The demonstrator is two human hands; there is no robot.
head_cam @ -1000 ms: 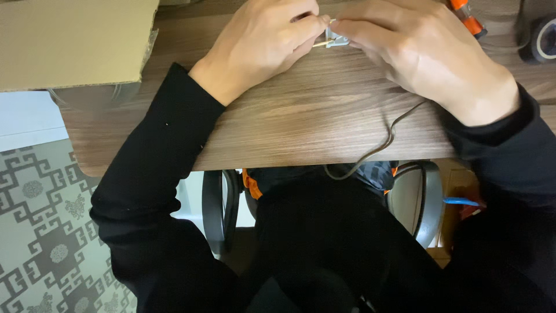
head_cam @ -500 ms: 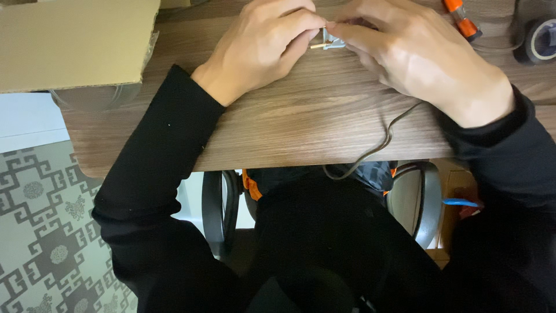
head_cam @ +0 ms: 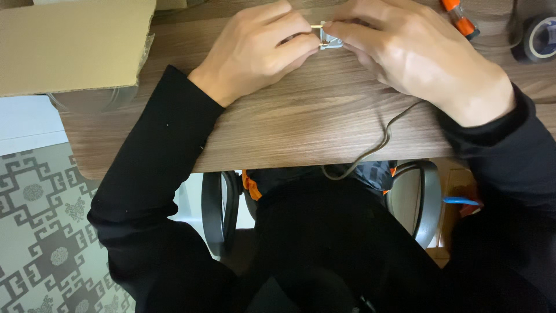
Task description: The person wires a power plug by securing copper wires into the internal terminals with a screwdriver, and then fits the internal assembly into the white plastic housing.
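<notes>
My left hand (head_cam: 260, 52) and my right hand (head_cam: 417, 55) meet at the far edge of a wooden desk (head_cam: 289, 127). Between their fingertips sits a small grey plug-like part (head_cam: 330, 39) with two thin brass prongs pointing left. Both hands pinch it, the left at the prongs and the right around the grey body. A thin grey cable (head_cam: 376, 145) runs from under my right hand across the desk and drops over the near edge. Most of the part is hidden by my fingers.
A cardboard box (head_cam: 75, 43) lies at the desk's left end. An orange-handled tool (head_cam: 457, 17) and a roll of dark tape (head_cam: 538, 37) lie at the far right. Below the desk are a chair's armrests (head_cam: 217, 208) and a patterned floor (head_cam: 40, 232).
Both hands have stayed together on the small part with only slight finger shifts. The brass prongs show a little more clearly now.
</notes>
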